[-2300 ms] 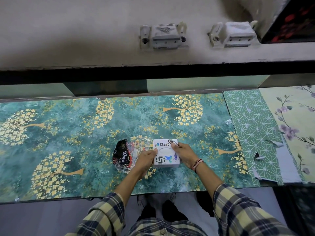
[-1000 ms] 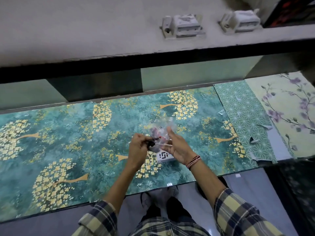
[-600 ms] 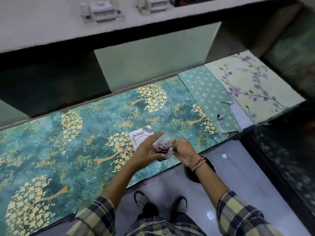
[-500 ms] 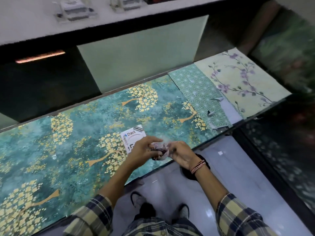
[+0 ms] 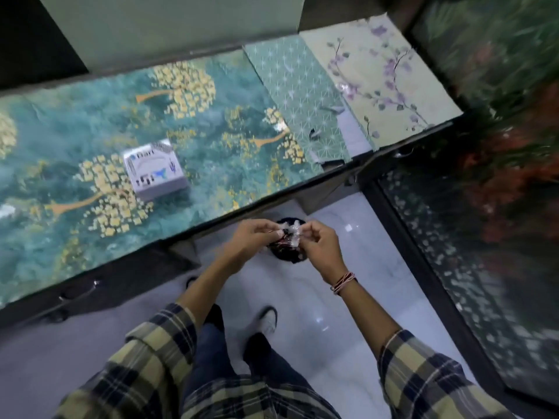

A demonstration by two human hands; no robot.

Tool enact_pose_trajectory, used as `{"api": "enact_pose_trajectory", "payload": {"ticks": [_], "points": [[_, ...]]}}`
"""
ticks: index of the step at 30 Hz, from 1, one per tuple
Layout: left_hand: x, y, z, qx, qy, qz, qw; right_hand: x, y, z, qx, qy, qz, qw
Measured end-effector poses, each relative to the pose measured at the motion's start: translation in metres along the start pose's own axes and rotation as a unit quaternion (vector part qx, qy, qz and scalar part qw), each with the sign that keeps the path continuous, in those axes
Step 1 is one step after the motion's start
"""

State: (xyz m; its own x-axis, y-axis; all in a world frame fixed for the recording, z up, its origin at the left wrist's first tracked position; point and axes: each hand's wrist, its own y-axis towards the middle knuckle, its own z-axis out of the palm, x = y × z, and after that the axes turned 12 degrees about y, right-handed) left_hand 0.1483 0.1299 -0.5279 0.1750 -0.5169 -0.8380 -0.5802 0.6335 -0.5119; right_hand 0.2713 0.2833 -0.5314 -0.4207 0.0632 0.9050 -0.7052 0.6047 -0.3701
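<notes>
Left hand [image 5: 252, 238] and right hand [image 5: 322, 246] each pinch a wrapper [image 5: 289, 235] between curled fingertips, above the floor [image 5: 332, 316] just off the table [image 5: 60, 237] edge. A white box [image 5: 154, 172] sits well apart on the table. A dark round thing [image 5: 287, 257] lies below, partly hidden by the hands. The wrapper is clear crumpled plastic with dark and red print, blurred.
</notes>
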Motion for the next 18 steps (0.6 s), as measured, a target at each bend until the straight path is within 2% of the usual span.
{"api": "enact_pose_trajectory", "payload": {"ticks": [2,6,11,15,18], "points": [[0.014,0.003,0.014,0.016,-0.024,-0.043,0.999,-0.021,-0.002,-0.014,-0.026,-0.034,0.023,0.999],[0.056,0.023,0.028,-0.031,-0.090,-0.103,0.990,-0.073,0.007,-0.032,-0.071,-0.081,0.065,0.992],[0.113,0.071,0.037,-0.041,-0.163,-0.161,0.973,-0.154,0.045,-0.019,-0.107,-0.094,0.083,0.986],[0.148,0.119,0.051,-0.040,-0.185,-0.190,0.963,-0.226,0.090,0.003,-0.145,-0.094,0.138,0.975],[0.167,0.154,0.064,-0.036,-0.207,-0.181,0.961,-0.275,0.128,0.019,-0.160,-0.074,0.163,0.971]]}}
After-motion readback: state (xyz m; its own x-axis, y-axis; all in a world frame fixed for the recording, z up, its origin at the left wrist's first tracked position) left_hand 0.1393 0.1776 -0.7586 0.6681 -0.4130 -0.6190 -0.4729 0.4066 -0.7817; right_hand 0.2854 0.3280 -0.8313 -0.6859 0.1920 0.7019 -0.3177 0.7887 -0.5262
